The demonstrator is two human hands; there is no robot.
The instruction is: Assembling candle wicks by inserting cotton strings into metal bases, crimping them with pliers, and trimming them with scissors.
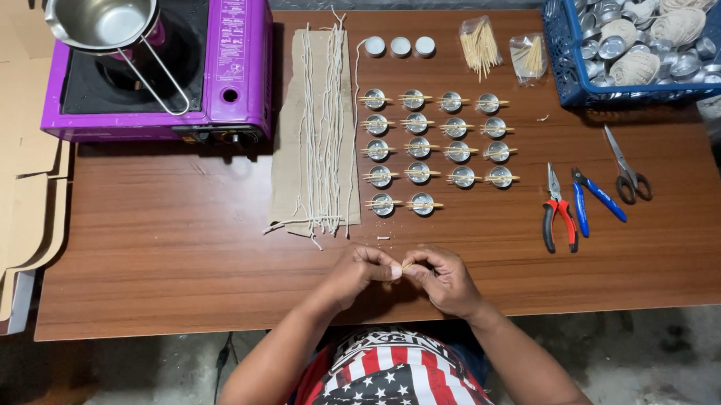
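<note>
- Two hands meet at the near edge of the counter (175, 244): left hand (366, 273) & right hand (444, 279), fingertips pinched together on a thin pale stick (407, 266).
- Stick's long axis runs roughly left–right, bridging the two pinches; both hands clenched on it. Whether a bit of wick sits in there too – can't tell, too small.
- Both hands equally close to the stick; neither free.
- Straight ahead (away from the person) lies the grid of small metal cups (434, 149), each w/ a stick laid across its rim, sticks also lying left–right. Grid is apart from the hands, not touching.
- Last row holds only two cups; the gap to the right of them lies up & a bit right of the right hand, so the right hand is the nearer one to it.
- Up & left of the left hand: cardboard strip (287, 144) carrying long white wicks (323, 121), running front-to-back, i.e. crosswise to the stick.
- Right of the grid: red-handled pliers (558, 209), blue-handled tool (594, 199), scissors (627, 168); well apart from the right hand.
- Far edge: three white discs (399, 46), two bags of sticks (502, 49), blue basket (561, 66) of cups & twine balls.
- Far left: purple stove (245, 63) w/ a steel pot (103, 14).
</note>
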